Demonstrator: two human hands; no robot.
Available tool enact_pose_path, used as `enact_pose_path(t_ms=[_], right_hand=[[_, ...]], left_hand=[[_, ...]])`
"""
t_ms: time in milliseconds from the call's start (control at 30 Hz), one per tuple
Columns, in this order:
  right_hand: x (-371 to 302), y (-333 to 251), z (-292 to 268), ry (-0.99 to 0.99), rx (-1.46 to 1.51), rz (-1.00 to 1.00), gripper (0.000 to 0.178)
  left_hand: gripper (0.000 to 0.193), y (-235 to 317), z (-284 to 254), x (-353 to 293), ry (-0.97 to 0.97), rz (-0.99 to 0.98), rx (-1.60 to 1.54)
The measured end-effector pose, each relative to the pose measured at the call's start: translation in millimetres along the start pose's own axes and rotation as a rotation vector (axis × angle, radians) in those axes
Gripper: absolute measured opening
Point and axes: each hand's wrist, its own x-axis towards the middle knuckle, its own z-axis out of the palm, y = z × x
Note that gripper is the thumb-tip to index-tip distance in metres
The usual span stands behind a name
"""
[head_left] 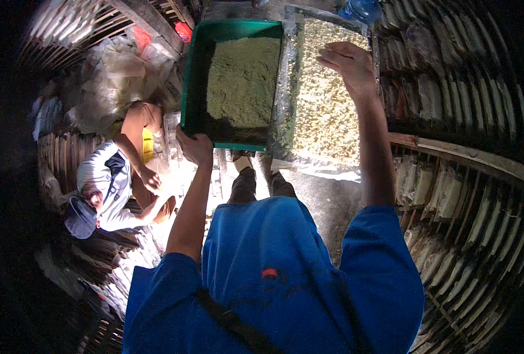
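Note:
My left hand is closed at the near left corner of a green plastic tub, gripping its rim. Inside the tub lies a bed of fine greenish-brown powder, deeper toward the right. Beside it on the right, a tray lined with clear plastic holds a spread layer of pale yellow grains or beans. Above the far part of that layer hovers my right hand, its fingers bunched together and pointing left. Whatever the fingers may hold is hidden.
At the left another person in a cap sits low, hands near the bright floor. Crumpled plastic sheets are heaped behind them. Racks of closely stacked, pale-edged slabs line the right side. A blue clear container stands beyond the tray.

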Motion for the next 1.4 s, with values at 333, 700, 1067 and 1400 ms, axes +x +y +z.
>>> enact_pose_path(t_ms=[333,700,1067,1400], right_hand=[[148.4,82.9,-98.5,-0.202,0.418,-0.211,0.046],[179.8,178.0,-154.2,0.247,-0.791,-0.1,0.042],[208.3,177.9,-145.2,0.056,-1.0,-0.182,0.03],[97.6,102.9,-29.3,0.421,-0.98,-0.244,0.016]], left_hand=[[0.061,-6.6,-7.0,-10.2,-0.027,0.037,-0.109],[0.062,9.5,-10.2,-14.0,-0.045,0.1,-0.078],[0.061,1.7,-16.8,-11.3,-0.04,0.105,-0.031],[0.061,1.1,-23.7,-11.5,-0.035,0.049,-0.034]])
